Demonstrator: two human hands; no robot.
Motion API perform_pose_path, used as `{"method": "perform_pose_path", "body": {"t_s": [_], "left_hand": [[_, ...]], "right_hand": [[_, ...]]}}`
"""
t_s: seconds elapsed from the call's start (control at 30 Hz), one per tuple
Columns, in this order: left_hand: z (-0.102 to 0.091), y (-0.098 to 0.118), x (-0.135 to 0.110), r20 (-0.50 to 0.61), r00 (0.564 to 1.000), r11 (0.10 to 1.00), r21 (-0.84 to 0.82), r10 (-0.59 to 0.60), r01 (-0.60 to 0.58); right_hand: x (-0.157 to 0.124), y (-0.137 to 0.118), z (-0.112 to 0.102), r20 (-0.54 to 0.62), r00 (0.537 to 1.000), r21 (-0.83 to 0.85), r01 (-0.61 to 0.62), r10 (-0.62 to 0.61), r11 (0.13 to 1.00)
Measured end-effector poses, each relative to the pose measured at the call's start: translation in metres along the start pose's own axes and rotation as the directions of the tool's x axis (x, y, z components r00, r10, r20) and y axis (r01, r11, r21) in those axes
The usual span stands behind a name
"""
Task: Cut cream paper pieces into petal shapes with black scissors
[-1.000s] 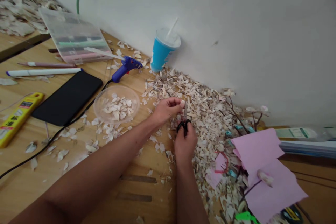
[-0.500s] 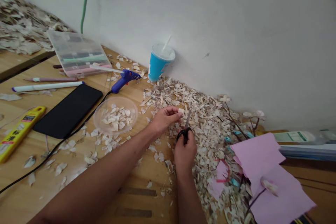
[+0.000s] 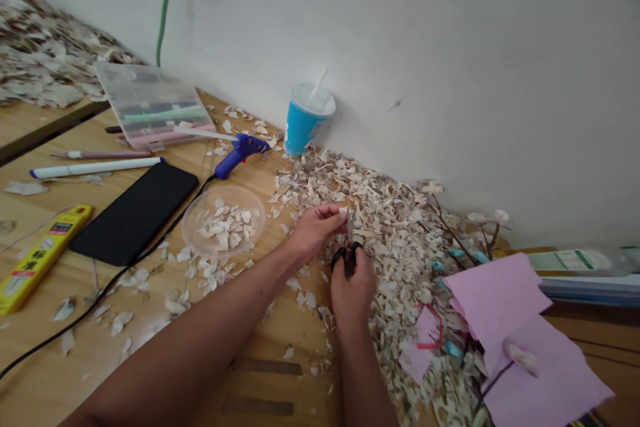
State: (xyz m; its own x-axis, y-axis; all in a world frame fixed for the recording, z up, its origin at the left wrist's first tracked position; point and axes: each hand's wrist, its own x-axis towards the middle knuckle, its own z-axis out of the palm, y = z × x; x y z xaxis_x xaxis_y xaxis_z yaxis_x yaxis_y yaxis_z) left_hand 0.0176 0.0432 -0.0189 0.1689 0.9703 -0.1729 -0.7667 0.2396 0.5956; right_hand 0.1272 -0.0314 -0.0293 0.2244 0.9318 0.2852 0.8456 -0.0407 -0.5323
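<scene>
The left hand [image 3: 313,232] pinches a small pale flake [image 3: 343,211] at the scissors [image 3: 349,247], which the right hand [image 3: 353,285] grips closed; keep fingertips clear of blades, snip small.

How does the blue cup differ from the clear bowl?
The blue cup is tall, opaque and stands upright against the wall; the clear bowl is shallow, see-through and sits out on the wooden table. The cup has a white lid with a straw, so its contents are hidden; the bowl is open and holds pale cut scraps. The bowl is nearer the left hand. Both are round containers and neither hand touches them.
</scene>
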Motion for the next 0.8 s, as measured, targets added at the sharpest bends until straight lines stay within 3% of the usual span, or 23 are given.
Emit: {"method": "perform_pose_path", "body": {"t_s": [0.5, 0.8], "left_hand": [[0.0047, 0.0032, -0.0026, -0.011, 0.999, 0.998, -0.045, -0.038, 0.037], [0.0052, 0.0058, -0.0032, 0.003, 1.0, 0.999, 0.04, -0.004, 0.003]], "right_hand": [[-0.0006, 0.0044, 0.0009, 0.023, 0.999, 0.069, -0.029, 0.028, 0.997], [-0.0016, 0.007, 0.0031, 0.009, 0.999, 0.074, -0.054, 0.053, 0.996]]}}
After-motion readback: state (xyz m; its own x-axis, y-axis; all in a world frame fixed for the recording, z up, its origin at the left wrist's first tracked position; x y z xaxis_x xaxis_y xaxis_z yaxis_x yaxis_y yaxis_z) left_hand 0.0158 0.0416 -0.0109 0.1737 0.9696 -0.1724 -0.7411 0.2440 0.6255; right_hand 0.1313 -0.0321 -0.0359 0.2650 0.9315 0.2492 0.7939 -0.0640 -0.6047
